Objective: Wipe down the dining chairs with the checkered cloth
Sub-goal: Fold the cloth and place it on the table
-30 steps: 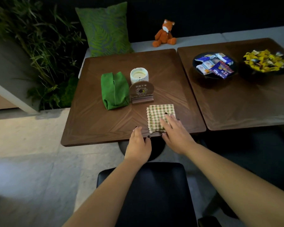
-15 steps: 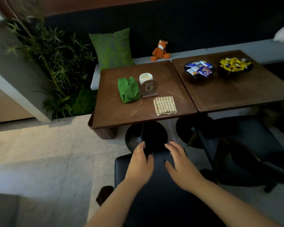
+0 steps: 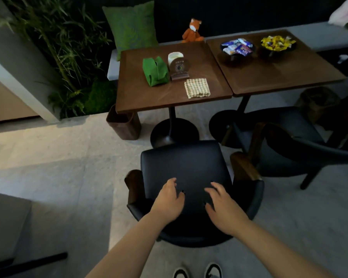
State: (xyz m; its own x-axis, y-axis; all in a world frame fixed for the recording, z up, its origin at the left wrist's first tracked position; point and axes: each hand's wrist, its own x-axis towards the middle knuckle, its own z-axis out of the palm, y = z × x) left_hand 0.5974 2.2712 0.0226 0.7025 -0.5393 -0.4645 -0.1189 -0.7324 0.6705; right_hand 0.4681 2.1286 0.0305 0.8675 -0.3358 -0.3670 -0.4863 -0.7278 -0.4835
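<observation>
Checkered green-and-cream cloth [image 3: 197, 88] lay folded flat near the front edge of the brown wooden bench [image 3: 149, 101], just beside a round wooden sign [image 3: 178, 69] and a green fabric pouch [image 3: 155, 71]. Well apart from it, my left hand [image 3: 169, 200] and right hand [image 3: 222, 205] hovered over the black leather dining chair [image 3: 184, 165], fingers loosely spread, holding nothing.

No legible text: small pale marks on round wooden sign [image 3: 178, 67] on counter [image 3: 161, 98] too blurred to read; printing on blue snack packets [image 3: 237, 47] in dark bowl [image 3: 227, 56] likewise unreadable.
</observation>
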